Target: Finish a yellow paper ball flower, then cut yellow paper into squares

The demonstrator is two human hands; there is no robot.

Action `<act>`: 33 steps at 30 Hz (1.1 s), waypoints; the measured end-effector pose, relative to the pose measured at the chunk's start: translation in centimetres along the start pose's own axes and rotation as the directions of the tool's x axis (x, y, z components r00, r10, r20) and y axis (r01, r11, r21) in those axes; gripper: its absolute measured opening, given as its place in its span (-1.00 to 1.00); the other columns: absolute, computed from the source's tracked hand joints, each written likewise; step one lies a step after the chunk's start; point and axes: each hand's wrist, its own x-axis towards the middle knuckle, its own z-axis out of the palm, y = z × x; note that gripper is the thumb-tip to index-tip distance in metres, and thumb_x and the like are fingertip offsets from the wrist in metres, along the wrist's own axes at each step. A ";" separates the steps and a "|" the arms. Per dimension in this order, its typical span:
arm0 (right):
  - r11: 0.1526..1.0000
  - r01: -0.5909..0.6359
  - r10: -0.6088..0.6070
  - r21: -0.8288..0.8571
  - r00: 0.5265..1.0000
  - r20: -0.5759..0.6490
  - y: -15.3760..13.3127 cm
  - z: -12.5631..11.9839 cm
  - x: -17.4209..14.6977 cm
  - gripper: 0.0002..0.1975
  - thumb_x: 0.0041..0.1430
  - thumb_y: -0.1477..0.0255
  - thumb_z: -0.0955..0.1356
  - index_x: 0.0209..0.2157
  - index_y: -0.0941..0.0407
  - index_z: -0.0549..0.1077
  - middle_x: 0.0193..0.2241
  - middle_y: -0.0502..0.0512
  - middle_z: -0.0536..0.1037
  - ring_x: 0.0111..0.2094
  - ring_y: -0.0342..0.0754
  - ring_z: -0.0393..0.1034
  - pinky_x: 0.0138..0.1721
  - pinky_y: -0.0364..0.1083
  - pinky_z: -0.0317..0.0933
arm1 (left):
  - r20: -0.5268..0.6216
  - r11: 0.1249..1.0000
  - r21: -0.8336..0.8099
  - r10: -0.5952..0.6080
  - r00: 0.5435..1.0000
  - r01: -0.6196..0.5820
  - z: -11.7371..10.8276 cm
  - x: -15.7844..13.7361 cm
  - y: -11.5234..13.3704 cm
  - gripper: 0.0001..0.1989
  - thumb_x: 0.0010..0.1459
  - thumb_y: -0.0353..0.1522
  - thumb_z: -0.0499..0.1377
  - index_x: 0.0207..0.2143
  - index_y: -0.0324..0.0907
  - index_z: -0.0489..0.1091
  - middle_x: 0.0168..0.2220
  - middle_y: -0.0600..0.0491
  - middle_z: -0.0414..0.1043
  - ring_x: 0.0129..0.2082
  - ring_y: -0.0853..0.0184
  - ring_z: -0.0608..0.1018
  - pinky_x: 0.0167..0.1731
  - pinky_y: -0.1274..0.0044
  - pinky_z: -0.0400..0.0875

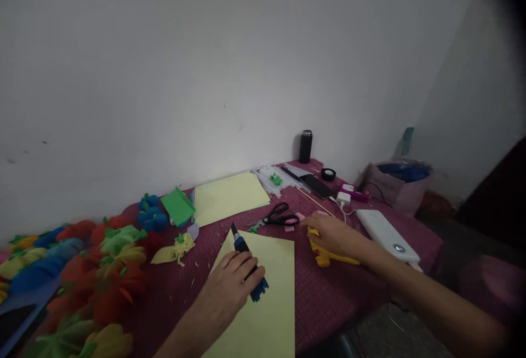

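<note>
My left hand is closed around a black-and-blue cutter-like tool, its dark pointed end directed away from me. Its exact kind is hard to make out. Beneath that hand lies a pale yellow sheet. My right hand reaches over a yellow glue gun on the table. Its fingers are blurred and partly hidden, so whether they grip the gun is unclear. Small pink pieces lie close to its fingertips. Black-handled scissors rest just beyond the sheet.
Colourful petal-shaped pieces crowd the left side. Green sheets, a yellow paper stack and translucent sticks line the back. A phone, tape roll, black can and white power bank are farther right.
</note>
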 end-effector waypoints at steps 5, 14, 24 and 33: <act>0.993 0.011 0.010 -0.116 0.985 0.174 -0.5 1.5 8.6 -0.70 0.00 0.51 0.29 -0.16 0.15 0.44 -0.22 0.19 0.51 -0.18 0.03 0.38 -0.19 -0.11 0.19 | -0.052 1.000 0.001 0.028 0.998 -0.028 0.7 -0.5 0.4 -0.75 0.23 -0.35 -0.03 -0.05 -0.05 0.26 -0.09 0.12 0.37 -0.01 0.33 0.30 0.01 0.42 0.08; 0.989 0.067 -0.028 -0.134 0.961 0.274 0.6 4.5 10.8 -0.74 -0.07 0.56 0.29 -0.29 0.20 0.51 -0.29 0.23 0.52 -0.26 0.01 0.40 -0.27 -0.16 0.18 | -0.131 0.998 0.015 0.060 0.990 -0.058 -0.7 -1.4 0.6 -0.72 0.27 -0.37 -0.14 -0.07 -0.09 0.28 -0.11 0.11 0.38 -0.04 0.32 0.33 0.00 0.40 0.09; 0.979 -0.090 0.132 -0.181 0.963 0.233 3.9 3.5 15.4 -0.78 0.13 0.45 0.25 -0.20 0.20 0.43 -0.23 0.20 0.47 -0.18 0.02 0.35 -0.19 -0.04 0.20 | -0.100 0.997 0.005 0.074 0.992 -0.074 0.1 1.0 0.3 -0.77 0.24 -0.37 -0.05 -0.07 -0.12 0.25 -0.13 0.07 0.37 -0.04 0.31 0.33 0.00 0.39 0.10; 0.989 -0.112 0.132 -0.099 0.966 0.221 2.3 2.3 16.7 -0.75 0.14 0.39 0.27 -0.16 0.18 0.42 -0.16 0.21 0.46 -0.14 0.01 0.32 -0.16 -0.06 0.19 | 0.060 0.993 0.012 0.117 0.991 -0.118 0.3 7.7 -0.9 -0.78 0.21 -0.39 -0.01 -0.09 -0.15 0.24 -0.18 0.03 0.37 -0.11 0.27 0.35 -0.13 0.40 0.17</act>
